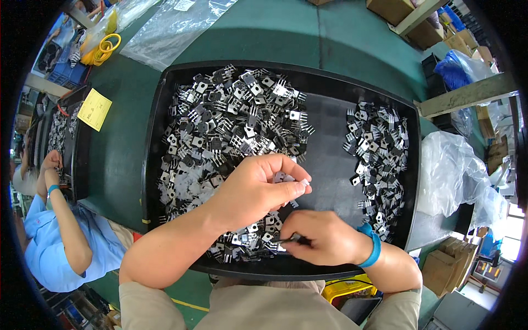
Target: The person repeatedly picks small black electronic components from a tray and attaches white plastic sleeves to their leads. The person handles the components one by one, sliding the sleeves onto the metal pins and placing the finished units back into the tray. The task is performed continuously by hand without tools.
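Observation:
A large black tray lies before me with black-and-silver transistors, three-legged with a hole in the metal tab. The bigger transistor heap fills its left side, and a smaller transistor heap lies along the right. Small white translucent pieces are piled at the heap's lower left. My left hand is over the middle of the tray, thumb and forefinger closed on a small white piece. Nearer to me, my right hand grips a transistor, partly hidden by its fingers.
Clear plastic bags lie beyond the tray and to its right. A yellow card and a coil of yellow cable are at the left. A co-worker in a blue shirt works at another black tray.

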The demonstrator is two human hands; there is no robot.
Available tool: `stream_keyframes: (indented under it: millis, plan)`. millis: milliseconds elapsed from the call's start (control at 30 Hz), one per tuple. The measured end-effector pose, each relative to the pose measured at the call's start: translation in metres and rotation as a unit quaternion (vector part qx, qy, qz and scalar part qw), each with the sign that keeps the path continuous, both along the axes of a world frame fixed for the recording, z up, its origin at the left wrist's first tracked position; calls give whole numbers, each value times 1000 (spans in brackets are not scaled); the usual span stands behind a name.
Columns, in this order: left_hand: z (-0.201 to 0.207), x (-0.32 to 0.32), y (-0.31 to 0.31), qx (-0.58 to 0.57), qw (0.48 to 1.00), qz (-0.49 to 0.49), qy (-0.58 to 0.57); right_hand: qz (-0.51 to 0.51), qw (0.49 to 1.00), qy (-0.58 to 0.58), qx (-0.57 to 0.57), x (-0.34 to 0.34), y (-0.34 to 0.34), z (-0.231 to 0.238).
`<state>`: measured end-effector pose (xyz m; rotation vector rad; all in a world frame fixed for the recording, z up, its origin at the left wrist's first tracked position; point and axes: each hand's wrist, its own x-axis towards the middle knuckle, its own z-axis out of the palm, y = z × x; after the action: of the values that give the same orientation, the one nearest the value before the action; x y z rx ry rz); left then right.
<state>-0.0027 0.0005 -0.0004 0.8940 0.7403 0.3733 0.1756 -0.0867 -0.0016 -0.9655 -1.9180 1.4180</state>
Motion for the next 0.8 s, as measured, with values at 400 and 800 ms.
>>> stream_keyframes:
  millis: [400, 800]
  plan:
    - [3, 2, -6, 90, 994, -31, 45, -249, 931, -80, 253, 19, 13, 19]
    - [7, 4, -4, 135, 987, -58, 70, -235, 940, -105, 224, 19, 11, 19]
